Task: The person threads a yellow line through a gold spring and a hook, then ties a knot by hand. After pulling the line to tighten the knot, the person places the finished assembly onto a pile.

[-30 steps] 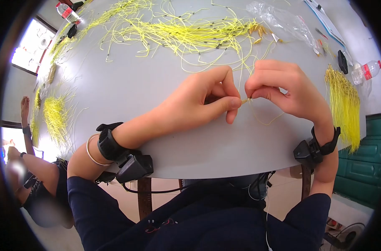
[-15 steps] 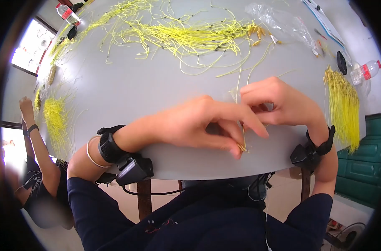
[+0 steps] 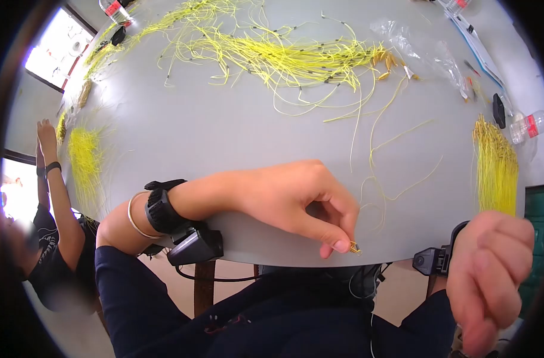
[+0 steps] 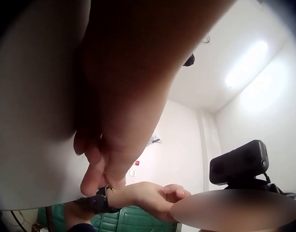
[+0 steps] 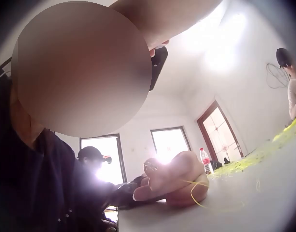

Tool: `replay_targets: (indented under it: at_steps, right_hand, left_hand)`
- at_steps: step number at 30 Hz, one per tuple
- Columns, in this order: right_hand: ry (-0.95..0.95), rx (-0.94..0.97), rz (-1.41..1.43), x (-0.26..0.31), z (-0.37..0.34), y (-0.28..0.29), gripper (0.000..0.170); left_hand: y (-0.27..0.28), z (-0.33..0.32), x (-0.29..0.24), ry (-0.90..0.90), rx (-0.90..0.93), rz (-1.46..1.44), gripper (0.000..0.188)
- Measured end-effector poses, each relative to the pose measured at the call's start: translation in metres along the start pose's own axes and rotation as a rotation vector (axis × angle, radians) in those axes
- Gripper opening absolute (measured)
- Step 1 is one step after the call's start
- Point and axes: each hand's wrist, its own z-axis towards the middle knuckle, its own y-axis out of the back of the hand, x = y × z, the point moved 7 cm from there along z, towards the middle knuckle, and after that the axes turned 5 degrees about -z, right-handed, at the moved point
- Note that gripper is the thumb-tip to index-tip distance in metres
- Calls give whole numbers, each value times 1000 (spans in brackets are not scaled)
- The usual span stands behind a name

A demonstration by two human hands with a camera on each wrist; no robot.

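Note:
Close over the table's near edge, my left hand pinches a small gold-coloured metal piece between thumb and fingertips. In the right wrist view the piece glints at the fingertips, and a thin yellow strand loops out beside the hand. More yellow strand curls on the tabletop in front of that hand. My right hand is raised off the table, near the head camera, its fingers loosely bent with nothing visible in them. The left wrist view shows this hand up beside the blurred face.
A tangle of yellow strands with gold ends spreads across the far side of the table. Yellow bundles lie left and right. A plastic bag, clipboard and bottle sit right. Another person sits left.
My right hand has left the strand and come up toward the head. My left hand has drawn nearer the table's edge, still pinching the gold piece.

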Motion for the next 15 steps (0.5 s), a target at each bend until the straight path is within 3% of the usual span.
replay_targets:
  at_steps: [7,8,10,14,15]
  right_hand:
    - [127,-367,-222,13,-8,25,40]
    - [123,-367,-224,18,-8,29,40]
    - [-30,-38,-532,18,-4,22,52]
    - [37,-103,-423,17,-9,32,56]
    - [-46,-80,-382,14,-9,34,55]
  left_hand:
    - [2,2,-1,-34,5,39,9]
    - [2,2,-1,-39,0,41,9]
    - [2,2,-1,-39,-2,40,9]
    - [3,2,0,-45,-10,55,9]
    - [3,2,-1,-44,-8,56,10]
